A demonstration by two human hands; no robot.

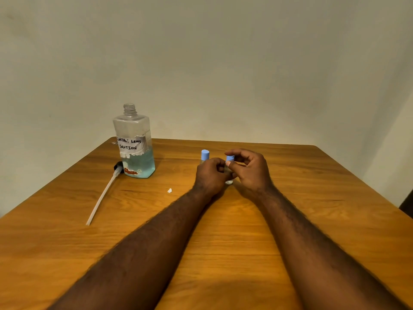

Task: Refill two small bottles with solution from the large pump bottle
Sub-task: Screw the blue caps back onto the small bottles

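Note:
The large clear bottle stands at the table's back left with its neck uncovered, blue solution filling its lower part. Its pump head with a long white tube lies on the table beside it. My left hand grips the body of a small clear bottle standing on the table. My right hand pinches that bottle's blue cap between thumb and fingers. Just behind my left hand stands a second small bottle with a blue cap, its body mostly hidden.
A small white scrap lies on the wooden table left of my left wrist. A plain wall rises behind the table's far edge. A dark object shows at the right edge.

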